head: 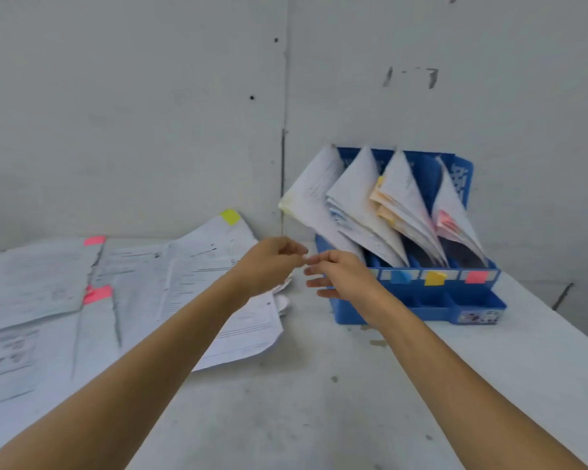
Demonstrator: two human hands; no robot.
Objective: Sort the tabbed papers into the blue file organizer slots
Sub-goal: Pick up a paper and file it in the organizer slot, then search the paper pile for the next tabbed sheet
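The blue file organizer [421, 312] stands on the white table at the right, against the wall. Several slots hold leaning bundles of tabbed papers [360, 201]; blue, yellow and pink labels mark its front rail. Loose tabbed papers [170, 276] with pink and yellow tabs lie spread at the left. My left hand [267, 266] hovers above the papers' right edge with its fingers loosely curled and nothing in it. My right hand [342, 276] is just in front of the organizer's left end, fingers relaxed and apart, empty. The two hands' fingertips nearly meet.
Grey walls meet in a corner just behind the papers and the organizer. The table [319, 401] narrows toward its right edge beside the organizer. A low front tray of small compartments [462, 305] juts out from the organizer.
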